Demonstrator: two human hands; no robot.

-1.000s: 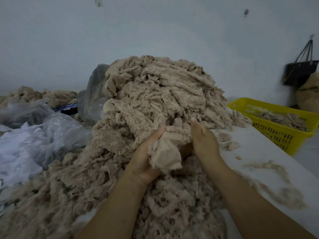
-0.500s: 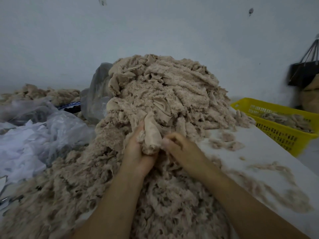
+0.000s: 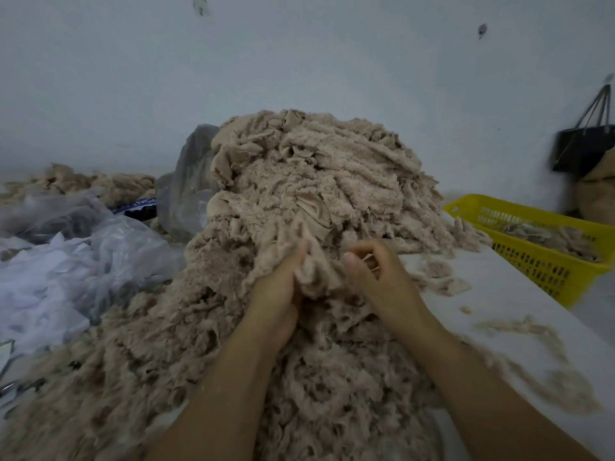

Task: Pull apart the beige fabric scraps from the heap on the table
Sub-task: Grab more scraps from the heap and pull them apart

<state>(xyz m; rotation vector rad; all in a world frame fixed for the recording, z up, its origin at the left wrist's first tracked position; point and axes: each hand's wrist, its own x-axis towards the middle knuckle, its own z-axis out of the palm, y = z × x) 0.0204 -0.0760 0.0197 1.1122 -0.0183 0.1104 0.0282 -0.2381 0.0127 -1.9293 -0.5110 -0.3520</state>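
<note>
Both forearms enter from 6 o'clock, cut off by the lower edge. The left hand (image 3: pixel 283 287) grasps a bunched beige scrap (image 3: pixel 316 272), with its fingers hidden behind the cloth. The right hand (image 3: pixel 376 281), at 3 o'clock of the scrap, has its fingers curled inward. Blur prevents telling whether they pinch loose fibres. Half a second earlier its knuckles pressed against the scrap; now a narrow gap separates them, and the scrap sits lower and more crumpled. The scrap's long axis runs 6 to 12 o'clock, its upper end merging into the heap (image 3: pixel 316 181), so its full outline is unclear. The heap rises from the near edge toward 12 o'clock and covers most of the white table (image 3: pixel 519 294). Crumpled clear plastic bags (image 3: pixel 100 257) lie at 9 o'clock. A yellow perforated basket (image 3: pixel 545 261) holding more scraps stands at 3 o'clock, cut off by the right edge. A black handbag (image 3: pixel 582 148) hangs at 2 o'clock, blurred.
</note>
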